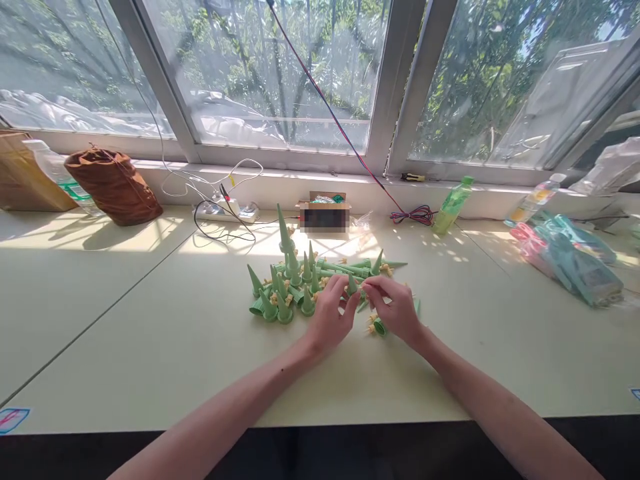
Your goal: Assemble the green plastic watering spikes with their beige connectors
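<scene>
My left hand (331,313) is closed around a small green cone (352,285), its tip pointing up between the fingers. Close on the right, my right hand (393,305) has thumb and forefinger pinched together beside the cone; what they hold is too small to make out. Left of and behind my hands lies a pile of green cones (284,310) and green tubes, with small yellow pieces (275,300) among them. Just below my right hand, a short green piece (380,327) rests on the table near more yellow bits.
Along the window stand a brown bag (114,185), a power strip (245,212) with cables, a small cardboard box (325,220) and a green bottle (453,205). Plastic packets (575,260) lie on the table (150,347) at right.
</scene>
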Motion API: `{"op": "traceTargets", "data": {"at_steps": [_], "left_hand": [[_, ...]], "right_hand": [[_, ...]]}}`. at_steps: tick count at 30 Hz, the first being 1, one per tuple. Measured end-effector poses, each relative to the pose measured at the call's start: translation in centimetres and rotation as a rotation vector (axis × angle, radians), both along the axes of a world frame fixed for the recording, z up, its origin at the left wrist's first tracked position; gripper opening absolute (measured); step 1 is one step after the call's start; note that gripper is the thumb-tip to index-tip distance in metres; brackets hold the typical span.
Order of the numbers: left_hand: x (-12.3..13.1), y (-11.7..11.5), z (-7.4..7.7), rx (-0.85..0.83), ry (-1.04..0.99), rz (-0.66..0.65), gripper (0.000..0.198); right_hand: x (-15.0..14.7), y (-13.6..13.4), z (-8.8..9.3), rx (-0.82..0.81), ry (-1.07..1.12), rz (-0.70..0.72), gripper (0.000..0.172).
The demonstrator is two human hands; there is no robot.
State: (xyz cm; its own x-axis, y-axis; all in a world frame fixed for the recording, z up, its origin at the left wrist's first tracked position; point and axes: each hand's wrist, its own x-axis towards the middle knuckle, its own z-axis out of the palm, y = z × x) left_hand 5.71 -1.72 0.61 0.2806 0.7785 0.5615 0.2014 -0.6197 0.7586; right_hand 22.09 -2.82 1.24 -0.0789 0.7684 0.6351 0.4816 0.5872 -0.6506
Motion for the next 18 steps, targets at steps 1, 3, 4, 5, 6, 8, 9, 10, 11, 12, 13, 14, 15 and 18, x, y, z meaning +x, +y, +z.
{"op": "traceTargets", "data": {"at_steps": [1, 3, 4, 5, 6, 8, 9, 10, 11, 12, 13, 14, 15, 18], "left_hand": [[0.01, -0.01, -0.05, 0.005, 0.005, -0.001, 0.008], [0.02, -0.01, -0.14, 0.013, 0.012, -0.001, 0.007], [0.03, 0.00, -0.17, 0.016, 0.014, 0.000, 0.007], [0.03, 0.00, -0.18, 0.017, 0.015, 0.003, 0.007], [0.03, 0.01, -0.18, 0.015, 0.016, 0.006, 0.007], [0.04, 0.01, -0.15, 0.003, 0.016, 0.012, 0.008], [0.05, 0.01, -0.12, -0.008, 0.013, 0.014, 0.008], [0.07, 0.00, -0.09, -0.025, 0.007, 0.017, 0.009], [0.09, 0.00, -0.06, -0.047, -0.004, 0.020, 0.010], [0.11, 0.00, -0.04, -0.075, -0.020, 0.023, 0.011], [0.13, 0.00, -0.03, -0.108, -0.041, 0.025, 0.013], [0.16, 0.00, -0.02, -0.144, -0.066, 0.025, 0.014], [0.19, 0.01, -0.02, -0.180, -0.092, 0.023, 0.016], [0.25, 0.04, -0.03, -0.260, -0.139, 0.012, 0.019]], "right_hand": [[-0.02, -0.01, 0.00, -0.007, 0.005, 0.000, 0.020], [-0.08, -0.05, 0.01, -0.013, 0.015, 0.002, 0.019], [-0.11, -0.08, 0.02, -0.016, 0.019, 0.003, 0.019], [-0.14, -0.10, 0.01, -0.018, 0.023, 0.004, 0.019], [-0.16, -0.12, 0.01, -0.020, 0.026, 0.004, 0.019], [-0.19, -0.12, -0.01, -0.029, 0.029, 0.006, 0.018], [-0.20, -0.11, -0.04, -0.033, 0.029, 0.007, 0.017], [-0.20, -0.10, -0.07, -0.033, 0.029, 0.007, 0.016], [-0.19, -0.08, -0.12, -0.028, 0.027, 0.007, 0.014], [-0.17, -0.07, -0.17, -0.019, 0.025, 0.011, 0.011], [-0.16, -0.06, -0.23, -0.010, 0.023, 0.022, 0.011], [-0.14, -0.05, -0.28, -0.001, 0.020, 0.039, 0.012], [-0.12, -0.05, -0.32, 0.003, 0.016, 0.061, 0.016], [-0.08, -0.03, -0.42, -0.012, -0.006, 0.104, 0.022]]}}
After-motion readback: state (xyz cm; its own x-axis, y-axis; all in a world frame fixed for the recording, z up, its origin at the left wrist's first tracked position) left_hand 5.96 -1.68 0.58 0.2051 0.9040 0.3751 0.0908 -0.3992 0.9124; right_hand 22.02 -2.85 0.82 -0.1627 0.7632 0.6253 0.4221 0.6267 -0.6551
